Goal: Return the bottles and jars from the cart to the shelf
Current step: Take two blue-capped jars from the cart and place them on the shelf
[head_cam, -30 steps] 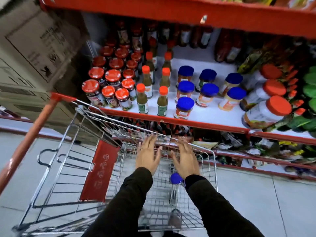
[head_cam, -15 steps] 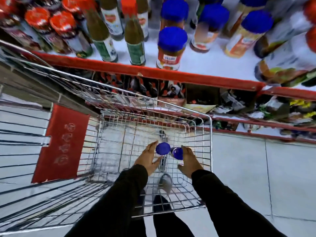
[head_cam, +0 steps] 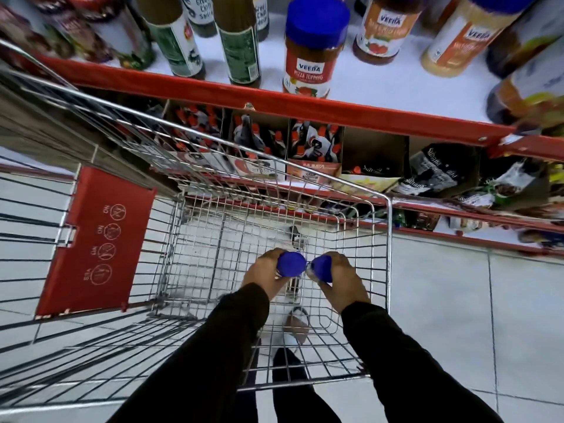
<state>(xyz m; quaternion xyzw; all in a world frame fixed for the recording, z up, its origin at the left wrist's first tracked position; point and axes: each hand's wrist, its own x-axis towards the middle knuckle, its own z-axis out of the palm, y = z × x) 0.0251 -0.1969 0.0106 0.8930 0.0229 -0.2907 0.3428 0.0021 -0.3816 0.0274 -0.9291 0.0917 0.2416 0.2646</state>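
Deep inside the wire cart, my left hand is wrapped around a blue-lidded jar. Beside it my right hand grips a second blue-lidded jar. The two lids nearly touch; the jar bodies are hidden under my fingers. Above the cart, the white shelf with a red front edge holds a blue-lidded pizza topping jar, more blue-lidded jars and green-labelled sauce bottles.
A red child-seat flap hangs in the cart at left. Lower shelves hold boxed sauce bottles and dark packets. Grey floor tiles lie to the right of the cart. My shoe shows through the cart's mesh.
My hands went from hovering open over the cart to its bottom, each closing on a blue-lidded jar. My head has dropped closer, so the shelf looms larger.
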